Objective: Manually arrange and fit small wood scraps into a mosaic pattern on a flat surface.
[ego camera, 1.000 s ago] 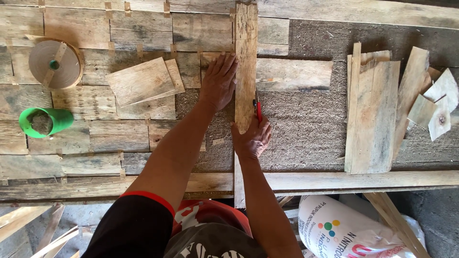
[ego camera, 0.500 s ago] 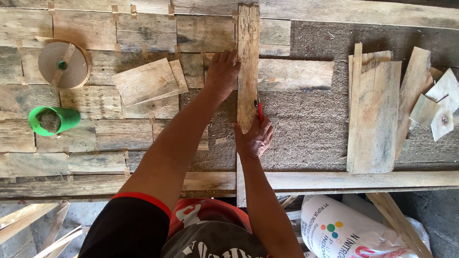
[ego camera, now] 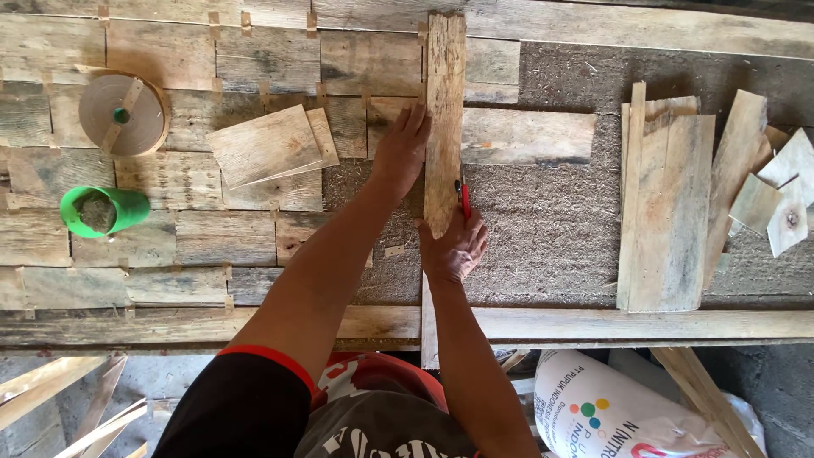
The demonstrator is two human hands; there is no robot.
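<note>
Wood plank (ego camera: 444,119) pinned, red pencil (ego camera: 464,197) marking.

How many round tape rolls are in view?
2: a tan tape roll upper left, and a green tape roll just below it, both left of the left hand.

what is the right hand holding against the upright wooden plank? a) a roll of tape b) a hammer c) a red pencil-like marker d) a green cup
c: the right hand grips a thin red pencil-like marker at the right edge of the long upright wooden plank, while the left hand presses flat on the plank's left side.
</note>
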